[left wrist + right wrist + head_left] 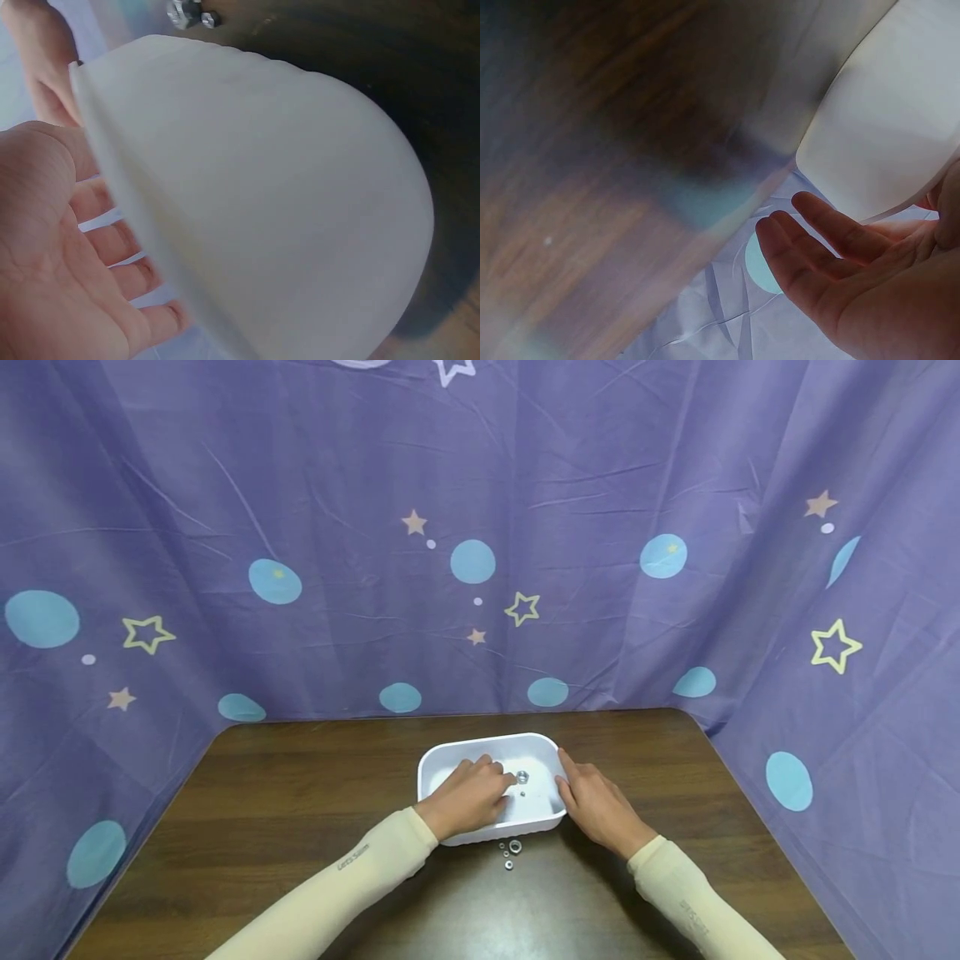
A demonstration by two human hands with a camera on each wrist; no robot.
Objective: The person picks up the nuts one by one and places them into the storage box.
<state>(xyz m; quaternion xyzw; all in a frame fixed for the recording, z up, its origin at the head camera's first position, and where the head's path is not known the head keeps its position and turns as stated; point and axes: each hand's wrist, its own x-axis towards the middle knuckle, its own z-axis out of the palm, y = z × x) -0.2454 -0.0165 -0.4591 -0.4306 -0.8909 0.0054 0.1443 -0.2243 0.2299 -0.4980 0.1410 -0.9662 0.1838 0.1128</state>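
1. The white tray (510,750) stands on the bench (300,777), in front of the person and between both hands; whether it sits quite flat is hard to tell.
2. The left hand (467,795) reaches over the near wall into the tray. Its index finger points at a large nut (522,777), touching it or just beside it. In the left wrist view the fingers are loosely spread, with nothing seen in their hold.
3. The right hand (600,806) pinches the tray's right end, index finger along the rim and thumb at the inner side. The right wrist view shows its other fingers stretched loosely below the wall.
4. A tiny piece (522,794) lies in the tray, just nearer the person than the large nut; it is too small to name surely.
5. Close in front of the tray, on the bench, are a second nut (515,846) and three smaller pieces (509,865), grouped near one another.
6. Judged from this split, the work looks partway along: four pieces are out on the bench, while at least two lie inside. Anything beneath the left hand is hidden, so the count left in the tray is uncertain.
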